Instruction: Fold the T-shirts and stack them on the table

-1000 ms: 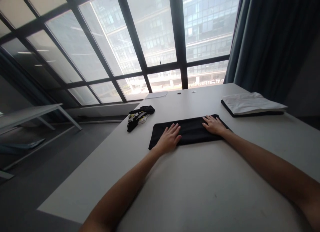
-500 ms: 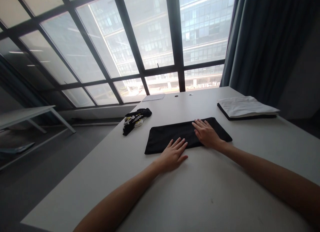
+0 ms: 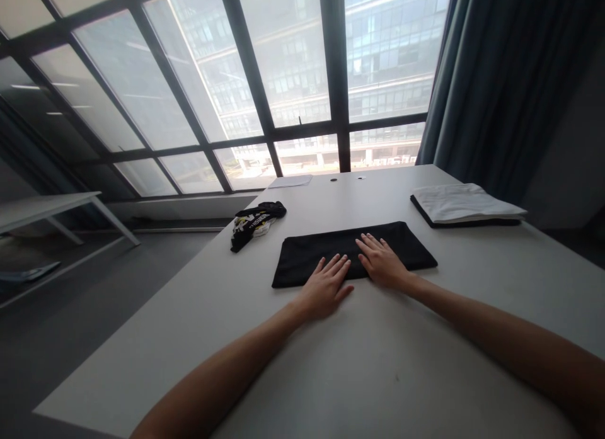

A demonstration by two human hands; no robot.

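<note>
Grip: both hands flat, fingers apart, clamped on nothing. The left hand (image 3: 326,291) spans the near edge of the folded black cloth (image 3: 339,240), left of its middle; the right hand (image 3: 382,262) rests farther onto it, just right of middle. The cloth lies on the white counter (image 3: 331,376), beneath and beyond the fingers, long axis running left to right. Farther left: crumpled printed black fabric (image 3: 256,223). Farther right: folded white cloth (image 3: 467,203).

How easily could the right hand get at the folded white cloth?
Probably yes: the right hand lies open on the black cloth, gripping nothing, and the white cloth sits uncovered farther right on the same table.
</note>
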